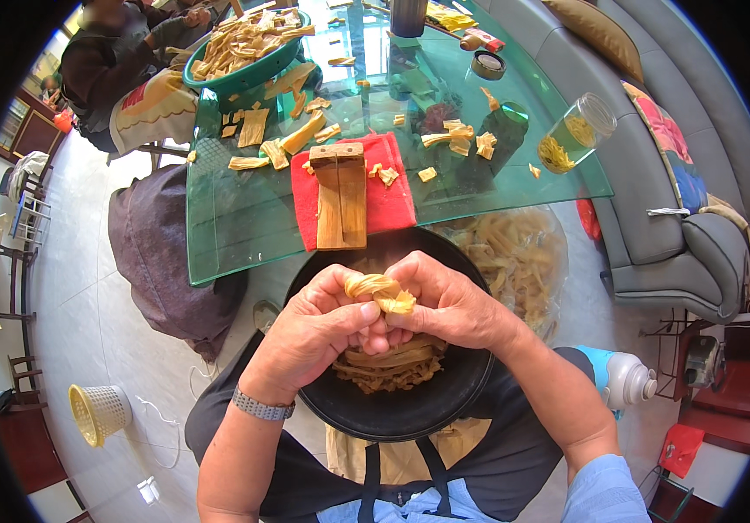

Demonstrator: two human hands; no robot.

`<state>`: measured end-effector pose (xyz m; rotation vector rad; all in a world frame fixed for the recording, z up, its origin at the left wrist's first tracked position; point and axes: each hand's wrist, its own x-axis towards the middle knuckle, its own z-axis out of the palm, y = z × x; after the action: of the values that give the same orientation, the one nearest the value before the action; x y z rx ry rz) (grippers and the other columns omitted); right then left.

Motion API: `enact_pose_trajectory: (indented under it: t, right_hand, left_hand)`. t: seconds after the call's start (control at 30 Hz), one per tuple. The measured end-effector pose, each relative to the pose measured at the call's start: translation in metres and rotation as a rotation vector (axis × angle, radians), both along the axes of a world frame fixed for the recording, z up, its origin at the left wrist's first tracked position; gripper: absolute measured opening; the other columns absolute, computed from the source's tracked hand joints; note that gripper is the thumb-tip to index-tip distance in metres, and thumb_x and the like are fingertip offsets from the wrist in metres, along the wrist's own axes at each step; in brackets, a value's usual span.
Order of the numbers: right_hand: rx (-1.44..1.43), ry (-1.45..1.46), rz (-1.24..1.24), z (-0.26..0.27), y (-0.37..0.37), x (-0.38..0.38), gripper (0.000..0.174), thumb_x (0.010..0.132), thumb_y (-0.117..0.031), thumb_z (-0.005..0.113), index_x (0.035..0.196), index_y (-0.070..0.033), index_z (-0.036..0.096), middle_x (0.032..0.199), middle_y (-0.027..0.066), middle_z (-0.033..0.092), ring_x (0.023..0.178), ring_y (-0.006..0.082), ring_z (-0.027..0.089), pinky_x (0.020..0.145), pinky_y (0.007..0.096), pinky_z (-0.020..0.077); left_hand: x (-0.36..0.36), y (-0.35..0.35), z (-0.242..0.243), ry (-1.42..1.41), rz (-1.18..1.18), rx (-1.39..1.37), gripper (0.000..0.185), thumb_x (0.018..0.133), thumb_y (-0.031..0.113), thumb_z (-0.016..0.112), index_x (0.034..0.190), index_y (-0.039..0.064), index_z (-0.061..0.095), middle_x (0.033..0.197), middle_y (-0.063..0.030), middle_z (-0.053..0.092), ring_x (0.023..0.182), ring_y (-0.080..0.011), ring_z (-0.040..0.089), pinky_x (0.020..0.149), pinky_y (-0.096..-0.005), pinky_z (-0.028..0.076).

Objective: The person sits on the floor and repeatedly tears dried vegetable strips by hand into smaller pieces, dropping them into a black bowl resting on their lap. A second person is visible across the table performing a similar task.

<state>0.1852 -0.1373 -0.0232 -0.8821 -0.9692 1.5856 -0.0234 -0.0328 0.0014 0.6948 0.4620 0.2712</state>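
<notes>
My left hand (pixel 319 327) and my right hand (pixel 450 304) pinch a twisted, pale yellow dried strip (pixel 381 292) between thumbs and fingers. It is looped in a knot-like shape, and fingertips hide part of it. Below both hands a round black basin (pixel 394 418) sits between my legs, with a heap of similar pieces (pixel 391 376) inside. Just beyond my hands, a slotted wooden block tool (pixel 341 202) lies on a red cloth (pixel 397 206) at the table's near edge. Small cut pieces (pixel 388 175) are scattered on the cloth.
Loose strips lie on the glass table (pixel 257 229). A green basin (pixel 244 75) piled with strips stands at the back left, near a seated person (pixel 113 72). A jar (pixel 577 134) stands at right. A plastic bag of strips (pixel 525 268) and a white basket (pixel 103 412) flank me.
</notes>
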Motion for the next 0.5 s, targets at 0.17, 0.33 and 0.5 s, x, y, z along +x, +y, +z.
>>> enact_pose_trajectory:
  t: [0.17, 0.33, 0.5]
  right_hand:
    - [-0.062, -0.146, -0.053, 0.007, 0.004, -0.001, 0.015, 0.106, -0.013, 0.063, 0.116, -0.005, 0.055, 0.091, 0.0049, 0.068, 0.078, 0.0071, 0.063, 0.065, 0.0235, 0.0527]
    - [-0.107, -0.207, -0.128, 0.003, 0.001, 0.0, 0.009, 0.105, -0.011, 0.063, 0.108, -0.005, 0.057, 0.083, 0.0041, 0.067, 0.068, 0.0053, 0.059, 0.056, 0.022, 0.0474]
    - [-0.168, -0.153, -0.12, 0.0, 0.003, 0.004, 0.01, 0.103, -0.01, 0.062, 0.107, -0.005, 0.054, 0.076, 0.0042, 0.063, 0.058, 0.0078, 0.056, 0.051, 0.0233, 0.0442]
  left_hand:
    - [-0.003, -0.003, -0.013, -0.028, 0.073, 0.372, 0.023, 0.094, -0.005, 0.069, 0.114, 0.006, 0.064, 0.132, -0.0121, 0.06, 0.115, -0.0213, 0.064, 0.098, -0.0347, 0.053]
    - [-0.001, -0.004, -0.005, 0.038, 0.0, 1.094, 0.035, 0.09, -0.009, 0.07, 0.122, 0.005, 0.066, 0.146, -0.0143, 0.052, 0.133, -0.0248, 0.052, 0.112, -0.0373, 0.043]
    - [0.005, -0.016, -0.019, 0.112, 0.048, 1.197, 0.044, 0.091, -0.013, 0.063, 0.129, 0.008, 0.065, 0.149, -0.0165, 0.05, 0.124, -0.027, 0.06, 0.103, -0.0368, 0.05]
